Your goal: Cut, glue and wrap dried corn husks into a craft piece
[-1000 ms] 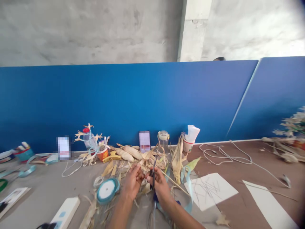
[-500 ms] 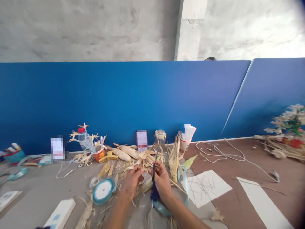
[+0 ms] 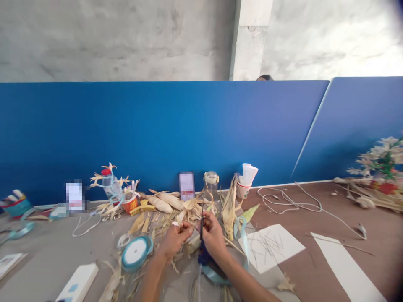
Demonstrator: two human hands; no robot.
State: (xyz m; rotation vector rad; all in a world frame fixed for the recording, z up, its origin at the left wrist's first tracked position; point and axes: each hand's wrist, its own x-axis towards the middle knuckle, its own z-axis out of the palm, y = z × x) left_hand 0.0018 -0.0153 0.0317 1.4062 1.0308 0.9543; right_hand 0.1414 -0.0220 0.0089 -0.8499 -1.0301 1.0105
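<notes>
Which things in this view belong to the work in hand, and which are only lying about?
Probably part of the work:
Scissors, in the right hand
Dried corn husks, around the left hand too
Teal ribbon spool

Probably only lying about:
White power strip
White cable
Lidded clear bottle

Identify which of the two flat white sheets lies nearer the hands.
The left sheet, nearer the right hand, with many thin dark sticks scattered over it; the right sheet, farther off, has one stalk across its upper end.
</notes>
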